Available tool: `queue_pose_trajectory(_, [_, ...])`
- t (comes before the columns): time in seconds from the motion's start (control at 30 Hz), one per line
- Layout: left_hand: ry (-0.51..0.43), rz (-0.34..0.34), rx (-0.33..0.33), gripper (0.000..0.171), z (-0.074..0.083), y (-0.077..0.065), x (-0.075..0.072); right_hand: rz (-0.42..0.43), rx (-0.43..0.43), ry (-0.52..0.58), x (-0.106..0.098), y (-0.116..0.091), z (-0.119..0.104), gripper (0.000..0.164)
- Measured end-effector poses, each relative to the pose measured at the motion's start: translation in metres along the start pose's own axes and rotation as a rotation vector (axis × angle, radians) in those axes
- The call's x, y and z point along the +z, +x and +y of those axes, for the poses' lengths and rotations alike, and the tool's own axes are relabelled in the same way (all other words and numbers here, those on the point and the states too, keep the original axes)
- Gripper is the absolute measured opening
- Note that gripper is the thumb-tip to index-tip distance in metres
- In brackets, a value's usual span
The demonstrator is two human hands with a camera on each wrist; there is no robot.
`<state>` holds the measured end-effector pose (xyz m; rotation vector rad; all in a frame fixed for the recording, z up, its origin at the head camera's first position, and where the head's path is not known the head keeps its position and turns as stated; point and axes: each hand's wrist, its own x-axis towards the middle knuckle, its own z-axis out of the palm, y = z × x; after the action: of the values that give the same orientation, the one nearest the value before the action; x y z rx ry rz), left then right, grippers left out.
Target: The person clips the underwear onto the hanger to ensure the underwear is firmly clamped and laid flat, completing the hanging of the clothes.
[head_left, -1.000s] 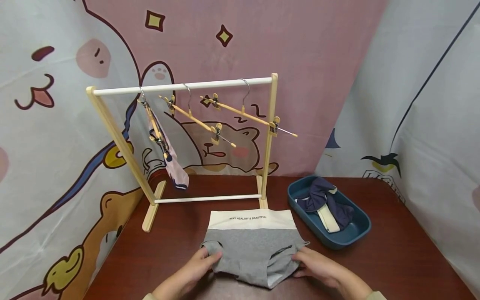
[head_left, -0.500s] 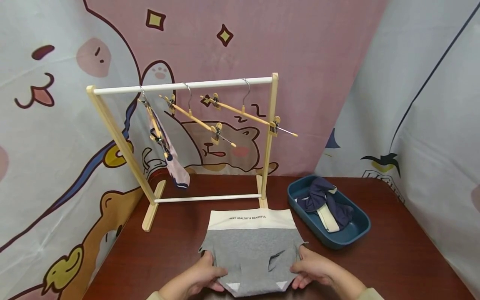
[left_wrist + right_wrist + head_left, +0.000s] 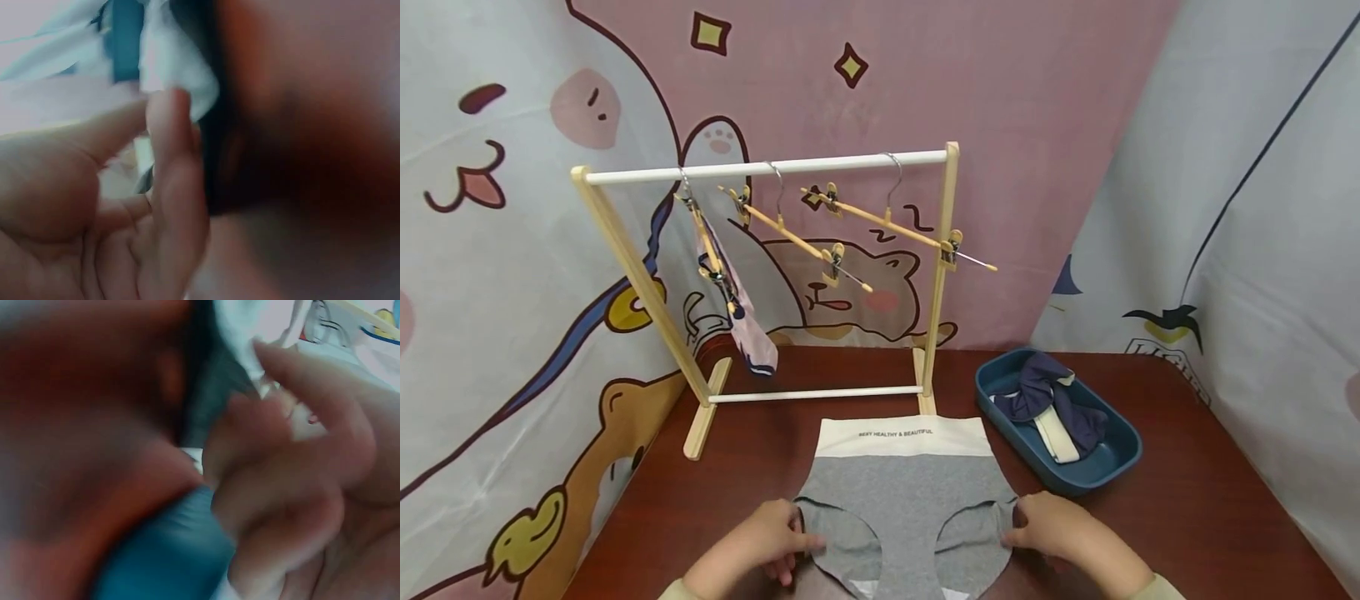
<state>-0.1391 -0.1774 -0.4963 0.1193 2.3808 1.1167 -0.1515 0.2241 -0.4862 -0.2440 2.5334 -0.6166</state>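
Grey underpants (image 3: 906,483) with a white, lettered waistband lie spread on the dark red table (image 3: 1195,500), waistband away from me. Both leg openings show, and the crotch runs out of the head view's bottom edge. My left hand (image 3: 777,535) pinches the left side edge between thumb and fingers. At the opposite edge, my right hand (image 3: 1047,527) pinches the cloth the same way. The wrist views are blurred; grey-white cloth (image 3: 181,62) shows at the left fingertips and grey cloth (image 3: 222,387) beside the right ones.
A wooden rack (image 3: 934,317) with a white rail (image 3: 835,167) stands behind. Two bare clip hangers (image 3: 790,237) (image 3: 895,231) hang there, plus one holding a pink garment (image 3: 751,337). A blue basin (image 3: 1116,471) with navy-and-cream cloth (image 3: 1082,421) sits at the right.
The underpants' lower part has been pulled toward me and flattened, so both leg openings now show. My hands have moved apart, out to the side edges.
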Motion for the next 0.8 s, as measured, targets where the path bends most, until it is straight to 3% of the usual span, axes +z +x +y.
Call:
queue_pose_trajectory(0.1, [0.249, 0.203, 0.055, 0.036, 0.012, 0.005, -0.012, 0.19, 0.051, -0.19, -0.008, 0.004, -0.018, 0.026])
queue_pose_trajectory(0.17, [0.379, 0.332, 0.1, 0.031, 0.02, 0.012, -0.009, 0.307, 0.019, -0.222, -0.007, 0.009, -0.027, 0.026])
queue_pose_trajectory(0.23, [0.465, 0.406, 0.166, 0.028, 0.023, 0.022, 0.0, 0.392, -0.025, -0.25, -0.001, 0.018, -0.034, 0.021])
queue_pose_trajectory(0.3, [0.506, 0.379, 0.236, 0.044, 0.024, 0.035, 0.012, 0.426, -0.069, -0.275, 0.008, 0.03, -0.037, 0.021])
queue_pose_trajectory(0.37, [0.528, 0.291, 0.261, 0.069, 0.023, 0.046, 0.023, 0.418, -0.106, -0.297, 0.017, 0.04, -0.039, 0.044])
queue_pose_trajectory(0.47, [0.574, 0.132, 0.213, 0.101, 0.02, 0.061, 0.034, 0.364, -0.139, -0.303, 0.03, 0.055, -0.039, 0.083])
queue_pose_trajectory(0.53, [0.608, 0.071, 0.181, 0.114, 0.019, 0.069, 0.038, 0.302, -0.146, -0.309, 0.036, 0.063, -0.037, 0.101])
queue_pose_trajectory(0.63, [0.667, 0.059, 0.168, 0.126, 0.017, 0.077, 0.04, 0.226, -0.144, -0.329, 0.038, 0.072, -0.033, 0.118])
queue_pose_trajectory(0.8, [0.695, 0.145, 0.174, 0.132, 0.02, 0.084, 0.04, 0.192, -0.121, -0.342, 0.032, 0.079, -0.031, 0.126])
